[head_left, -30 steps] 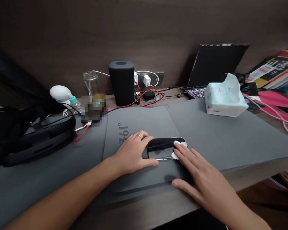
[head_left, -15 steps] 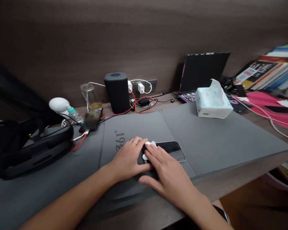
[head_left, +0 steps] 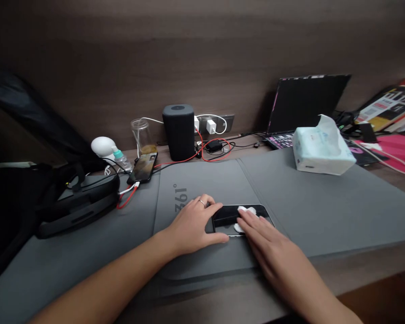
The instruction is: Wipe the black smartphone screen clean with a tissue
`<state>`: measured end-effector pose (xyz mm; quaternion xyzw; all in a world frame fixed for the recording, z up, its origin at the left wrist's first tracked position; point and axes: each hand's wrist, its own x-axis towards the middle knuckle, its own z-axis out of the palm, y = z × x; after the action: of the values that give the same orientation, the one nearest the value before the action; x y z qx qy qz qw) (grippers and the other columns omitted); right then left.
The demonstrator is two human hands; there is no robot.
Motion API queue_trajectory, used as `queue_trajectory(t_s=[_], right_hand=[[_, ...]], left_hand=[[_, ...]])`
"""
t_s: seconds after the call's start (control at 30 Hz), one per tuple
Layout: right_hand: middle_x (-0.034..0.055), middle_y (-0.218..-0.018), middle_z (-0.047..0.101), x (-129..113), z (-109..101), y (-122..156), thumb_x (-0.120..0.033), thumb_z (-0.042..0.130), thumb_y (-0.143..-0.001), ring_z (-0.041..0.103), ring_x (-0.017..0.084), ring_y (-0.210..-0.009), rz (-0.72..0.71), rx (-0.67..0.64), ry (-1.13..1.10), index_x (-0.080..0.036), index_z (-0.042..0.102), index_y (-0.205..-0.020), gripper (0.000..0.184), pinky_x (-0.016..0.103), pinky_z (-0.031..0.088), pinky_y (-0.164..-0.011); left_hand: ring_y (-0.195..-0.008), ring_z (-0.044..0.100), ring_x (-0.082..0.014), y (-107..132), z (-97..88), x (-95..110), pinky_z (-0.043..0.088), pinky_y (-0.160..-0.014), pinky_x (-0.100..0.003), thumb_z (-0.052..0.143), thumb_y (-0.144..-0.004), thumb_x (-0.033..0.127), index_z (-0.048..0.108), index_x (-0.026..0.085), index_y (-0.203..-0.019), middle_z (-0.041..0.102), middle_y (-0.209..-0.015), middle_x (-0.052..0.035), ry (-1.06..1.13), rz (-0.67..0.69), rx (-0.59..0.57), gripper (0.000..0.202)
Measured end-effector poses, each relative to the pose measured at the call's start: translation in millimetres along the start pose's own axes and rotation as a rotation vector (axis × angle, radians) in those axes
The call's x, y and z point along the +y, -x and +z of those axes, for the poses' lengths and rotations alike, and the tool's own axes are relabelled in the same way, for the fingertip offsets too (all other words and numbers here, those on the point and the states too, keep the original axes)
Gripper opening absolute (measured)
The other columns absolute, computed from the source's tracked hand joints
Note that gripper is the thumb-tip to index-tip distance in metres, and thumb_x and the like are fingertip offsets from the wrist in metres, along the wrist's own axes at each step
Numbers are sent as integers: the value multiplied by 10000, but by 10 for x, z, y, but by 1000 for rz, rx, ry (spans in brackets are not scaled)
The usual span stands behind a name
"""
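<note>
A black phone (head_left: 227,215) lies screen up on the grey desk mat (head_left: 307,202). My left hand (head_left: 193,222), with a ring on one finger, grips the phone's left end between thumb and fingers and holds it down. My right hand (head_left: 266,240) lies flat with fingers together, and its fingertips press a small white wipe (head_left: 245,215) onto the middle of the screen. The right part of the screen is hidden under my fingers.
A white tissue pack (head_left: 322,146) and an open laptop (head_left: 307,105) stand at the back right. A black speaker (head_left: 178,131), a glass jar (head_left: 141,135), a second phone (head_left: 142,167) on a red cable and chargers line the back wall. A black bag (head_left: 60,202) fills the left.
My right hand slid the wipe from the phone's right end to its left end, then back towards the middle. My left hand kept its hold on the phone. The camera shifted slightly.
</note>
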<state>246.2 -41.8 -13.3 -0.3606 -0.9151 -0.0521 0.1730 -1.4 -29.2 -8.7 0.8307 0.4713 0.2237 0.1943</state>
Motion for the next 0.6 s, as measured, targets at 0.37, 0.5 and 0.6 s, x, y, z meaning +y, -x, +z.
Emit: queue_trajectory(t_s=[0.37,0.5,0.6], right_hand=[[-8,-1201,724,381,-286,174,-124,469,-922,715,199,-1032,-52,134,-128,-308,555,-1359,483,322,623,-854],[46,-1188,727,778,-497,-121,-239,501,-958,704,253,-1052,69,255,38,-259,632,-1252,323,419,584,-921],[131,-1236,695,837,-360,-366,-312,444,-991,676,294,-1097,49,193,92,-183,647,-1226,336,543,514,-987]], left_hand=[[-1071,584,-283,-30,18,-9,493,-957,-460,717,-775,575,594,219,-1281,568,-1223,-98,1,-11,-5,630],[-1094,576,-304,-25,24,9,486,-952,-471,705,-780,559,538,209,-1324,567,-1242,-107,2,-42,-7,668],[-1100,582,-326,-24,46,25,480,-946,-490,733,-738,549,344,174,-1463,583,-1235,-127,33,-99,20,904]])
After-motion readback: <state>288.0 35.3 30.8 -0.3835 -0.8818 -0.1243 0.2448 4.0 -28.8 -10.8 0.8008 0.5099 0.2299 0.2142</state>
